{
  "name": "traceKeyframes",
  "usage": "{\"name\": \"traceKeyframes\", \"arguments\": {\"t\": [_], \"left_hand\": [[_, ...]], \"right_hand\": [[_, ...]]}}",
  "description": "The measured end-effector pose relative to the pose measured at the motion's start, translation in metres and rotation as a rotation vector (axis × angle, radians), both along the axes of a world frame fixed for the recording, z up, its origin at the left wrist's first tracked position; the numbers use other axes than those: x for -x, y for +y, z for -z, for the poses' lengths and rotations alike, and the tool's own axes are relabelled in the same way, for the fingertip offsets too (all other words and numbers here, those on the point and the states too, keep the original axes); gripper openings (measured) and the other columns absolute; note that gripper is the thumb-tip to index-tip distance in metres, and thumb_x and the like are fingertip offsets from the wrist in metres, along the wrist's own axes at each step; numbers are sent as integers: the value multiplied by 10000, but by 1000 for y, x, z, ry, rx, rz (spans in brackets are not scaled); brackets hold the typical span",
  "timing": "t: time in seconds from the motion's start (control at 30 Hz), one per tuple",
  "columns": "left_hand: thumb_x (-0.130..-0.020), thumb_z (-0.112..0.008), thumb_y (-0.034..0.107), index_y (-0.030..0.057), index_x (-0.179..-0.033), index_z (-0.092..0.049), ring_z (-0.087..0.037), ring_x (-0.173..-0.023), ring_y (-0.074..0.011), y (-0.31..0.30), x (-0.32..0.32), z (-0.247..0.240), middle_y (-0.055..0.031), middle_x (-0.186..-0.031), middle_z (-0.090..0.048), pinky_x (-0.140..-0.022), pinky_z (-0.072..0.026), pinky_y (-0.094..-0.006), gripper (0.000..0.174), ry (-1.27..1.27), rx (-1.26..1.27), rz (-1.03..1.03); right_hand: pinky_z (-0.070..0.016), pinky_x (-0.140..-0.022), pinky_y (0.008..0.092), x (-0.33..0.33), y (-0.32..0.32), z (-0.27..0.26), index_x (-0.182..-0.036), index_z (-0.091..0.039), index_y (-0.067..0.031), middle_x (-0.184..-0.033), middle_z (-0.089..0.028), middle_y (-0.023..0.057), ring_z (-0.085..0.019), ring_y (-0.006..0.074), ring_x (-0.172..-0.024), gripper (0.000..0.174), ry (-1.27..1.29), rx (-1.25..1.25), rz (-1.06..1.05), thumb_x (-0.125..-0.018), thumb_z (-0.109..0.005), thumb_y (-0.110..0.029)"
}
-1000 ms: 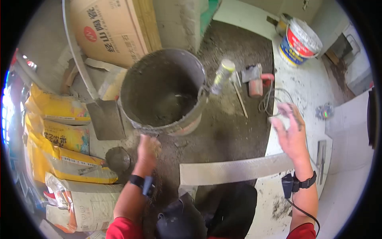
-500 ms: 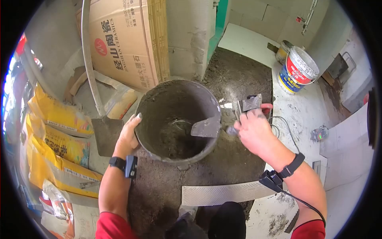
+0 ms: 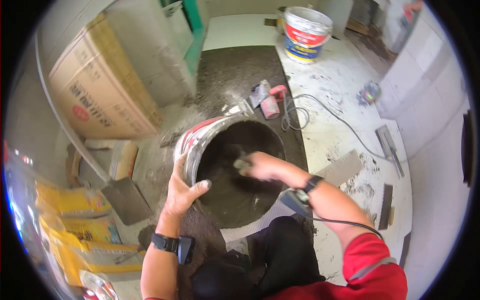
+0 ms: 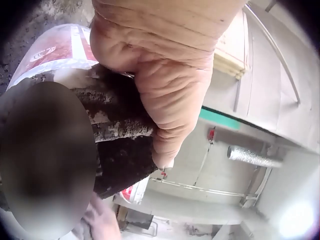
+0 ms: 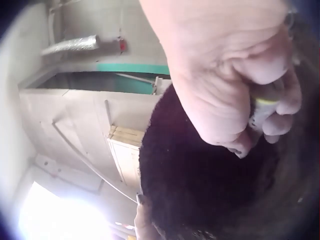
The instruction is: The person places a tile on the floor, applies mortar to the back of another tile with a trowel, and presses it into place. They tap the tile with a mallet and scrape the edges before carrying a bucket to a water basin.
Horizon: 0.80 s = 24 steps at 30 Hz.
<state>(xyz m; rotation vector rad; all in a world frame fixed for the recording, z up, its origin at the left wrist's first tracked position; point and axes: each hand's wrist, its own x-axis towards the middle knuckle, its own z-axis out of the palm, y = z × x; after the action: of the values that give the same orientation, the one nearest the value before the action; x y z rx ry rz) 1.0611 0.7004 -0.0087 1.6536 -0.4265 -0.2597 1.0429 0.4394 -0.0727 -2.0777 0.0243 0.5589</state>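
A large bucket [image 3: 190,137] caked with grey mortar [image 3: 229,206] leans toward me, its mouth facing my lap. My left hand [image 3: 181,192] holds it at the left rim, fingers along the outer wall and thumb over the edge. In the left wrist view that thumb lies against the crusted bucket wall [image 4: 120,131]. Inside the bucket mouth, my right hand [image 3: 265,166] grips the handle of a trowel [image 3: 243,164]. The right wrist view shows the fingers curled round this trowel handle [image 5: 262,111], which has a yellow band. The blade is hidden in the dark interior.
A corded red power tool [image 3: 270,106] lies beyond the bucket, its cable [image 3: 330,107] looping right. A paint bucket [image 3: 306,37] stands farther back. A shovel [image 3: 126,201] and yellow bags [image 3: 75,200] are at left, a flat trowel [image 3: 389,150] and notched strip [image 3: 386,206] at right.
The bucket has gone from upright to tilted toward me. My right hand has brought the trowel from beyond the right rim into the bucket; my left hand stays at the left rim.
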Motion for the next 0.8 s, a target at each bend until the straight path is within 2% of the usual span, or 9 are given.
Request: {"name": "traceKeyframes", "arguments": {"t": [0.07, 0.1, 0.17, 0.3, 0.47, 0.57, 0.63, 0.7, 0.8], "left_hand": [[-623, -879, 365, -91, -1393, -304, -407, -1269, -252, -10, 4, -2, -180, -1343, -458, -1091, -276, -357, 1063, 3, -23, 64], [-616, -883, 351, -90, -1396, -304, -409, -1268, -250, -13, 4, -4, -177, -1338, -462, -1090, -278, -355, 1066, 10, -54, 95], [-585, -900, 319, -82, -1405, -304, -420, -1261, -240, -17, 3, -7, -168, -1328, -474, -1086, -286, -353, 1090, 58, -71, 136], [-573, -900, 300, -77, -1406, -309, -434, -1246, -235, -22, -5, -15, -157, -1318, -486, -1077, -298, -347, 1088, 118, -117, 207], [-571, -882, 288, -73, -1404, -322, -460, -1223, -242, -31, -17, -18, -158, -1298, -505, -1065, -319, -349, 1066, 127, -141, 239], [-552, -873, 297, -75, -1394, -321, -450, -1235, -234, -31, -17, -20, -138, -1305, -491, -1067, -316, -348, 1073, 114, -197, 279], [-549, -872, 290, -77, -1394, -326, -450, -1235, -232, -26, -19, -18, -140, -1304, -490, -1065, -320, -346, 1071, 113, -203, 306], [-556, -873, 279, -75, -1396, -337, -459, -1228, -234, -25, -22, -17, -150, -1301, -502, -1064, -321, -345, 1057, 88, -198, 304], [-559, -878, 269, -76, -1398, -348, -469, -1222, -235, -20, -29, -20, -159, -1300, -512, -1066, -320, -340, 1050, 102, -120, 260]], "right_hand": [[-540, -662, 390, -30, 19, 38, -1042, -676, -23, -922, -681, 224, -686, 322, -796, 354, -118, 106, 51, -803, -684, -283], [-513, -789, 373, -44, 28, 9, -1167, -640, -64, -1068, -669, 199, -652, 305, -987, 408, 74, 338, -102, -821, -636, -278], [-509, -841, 384, -69, 44, 29, -1161, -650, -85, -1108, -666, 164, -643, 301, -1027, 358, -85, 528, -337, -861, -541, -245], [-514, -863, 390, -83, 75, 39, -1125, -675, -93, -1168, -648, 138, -632, 275, -1075, 331, -137, 479, -102, -845, -574, -236], [-458, -949, 384, -72, 121, 43, -1223, -624, -136, -1298, -579, 98, -559, 242, -1194, 350, -659, 504, -40, -904, -520, -236], [-423, -989, 374, -52, 120, 7, -1268, -593, -145, -1336, -548, 91, -532, 236, -1223, 388, -617, 510, -210, -907, -507, -260], [-460, -943, 388, -50, 151, 62, -1242, -617, -142, -1310, -569, 90, -552, 241, -1197, 375, -590, 516, -103, -904, -511, -265], [-522, -842, 425, -39, 144, 59, -1179, -664, -127, -1226, -629, 93, -596, 251, -1145, 324, 66, 497, -526, -880, -553, -185], [-526, -849, 409, -25, 91, 17, -1164, -671, -119, -1242, -622, 100, -589, 274, -1157, 325, -164, 671, -595, -847, -614, -165]]}}
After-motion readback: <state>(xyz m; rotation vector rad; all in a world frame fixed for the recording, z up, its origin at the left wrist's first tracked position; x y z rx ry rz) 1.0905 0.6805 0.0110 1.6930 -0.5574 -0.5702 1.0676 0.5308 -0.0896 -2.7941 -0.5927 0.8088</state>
